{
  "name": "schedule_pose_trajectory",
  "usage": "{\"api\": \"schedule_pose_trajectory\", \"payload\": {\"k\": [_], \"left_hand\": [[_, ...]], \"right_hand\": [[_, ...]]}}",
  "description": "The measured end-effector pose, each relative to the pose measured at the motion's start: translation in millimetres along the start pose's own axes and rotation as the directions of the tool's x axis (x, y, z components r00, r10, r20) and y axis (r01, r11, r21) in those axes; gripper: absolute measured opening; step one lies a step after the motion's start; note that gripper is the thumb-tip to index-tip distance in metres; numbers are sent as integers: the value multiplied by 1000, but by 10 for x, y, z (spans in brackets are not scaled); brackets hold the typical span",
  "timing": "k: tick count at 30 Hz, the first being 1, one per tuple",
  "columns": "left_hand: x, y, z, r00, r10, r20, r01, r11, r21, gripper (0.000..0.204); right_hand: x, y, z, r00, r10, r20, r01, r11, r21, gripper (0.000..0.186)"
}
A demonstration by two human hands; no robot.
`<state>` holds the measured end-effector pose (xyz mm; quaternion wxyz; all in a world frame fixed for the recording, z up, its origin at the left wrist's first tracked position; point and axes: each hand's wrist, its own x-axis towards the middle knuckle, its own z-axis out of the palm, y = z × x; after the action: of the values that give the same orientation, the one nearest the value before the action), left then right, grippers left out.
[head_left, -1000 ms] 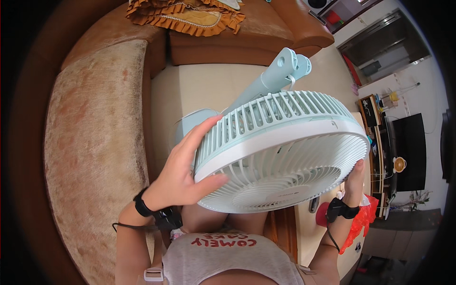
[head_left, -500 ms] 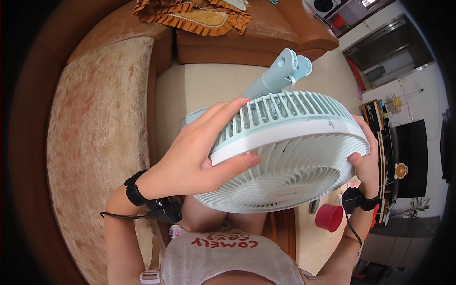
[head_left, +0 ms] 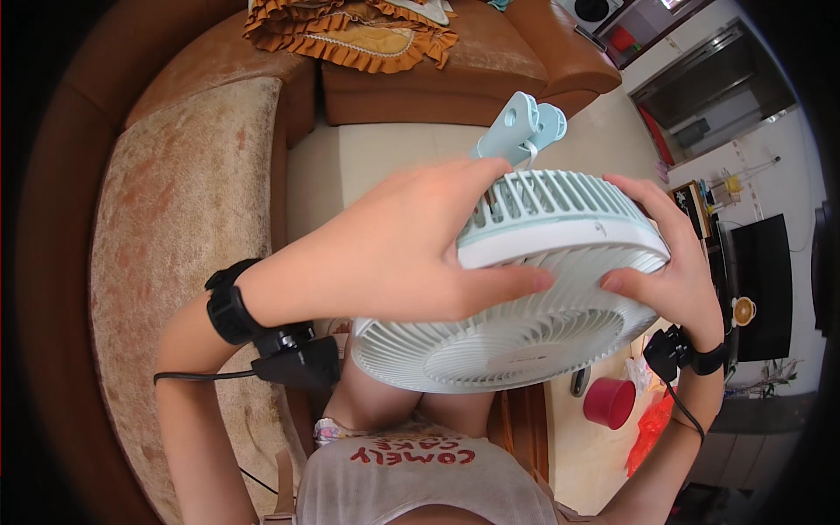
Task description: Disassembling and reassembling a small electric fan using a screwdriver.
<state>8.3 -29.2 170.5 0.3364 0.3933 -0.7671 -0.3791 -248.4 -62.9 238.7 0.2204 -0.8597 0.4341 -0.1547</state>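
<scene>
Your left hand (head_left: 420,249) and right hand (head_left: 681,271) hold, half-curled, the fan head (head_left: 569,241) at centre; front grille (head_left: 490,350) on, forked post (head_left: 506,131) above bare.

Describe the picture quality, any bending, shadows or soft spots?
Head view: the sofa bows near the rim, picture corners go black; same view, a soft shadow falls on the floor beside it; same view, the fan looks mostly sharp.

The left hand (head_left: 394,247) and right hand (head_left: 672,262) curve inward, thumbs (head_left: 514,287) pointing toward each other.
</scene>
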Motion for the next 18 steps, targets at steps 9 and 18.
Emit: {"api": "schedule_pose_trajectory", "payload": {"k": [9, 18], "left_hand": [[-119, -65, 82, 989, 114, -94, -109, 992, 57, 66], [-199, -77, 185, 974, 108, -198, -118, 992, -36, 75]], "right_hand": [[15, -102, 30, 999, -37, 20, 39, 985, -170, 70], [-47, 22, 39, 999, -43, -1, 43, 999, 11, 77]]}}
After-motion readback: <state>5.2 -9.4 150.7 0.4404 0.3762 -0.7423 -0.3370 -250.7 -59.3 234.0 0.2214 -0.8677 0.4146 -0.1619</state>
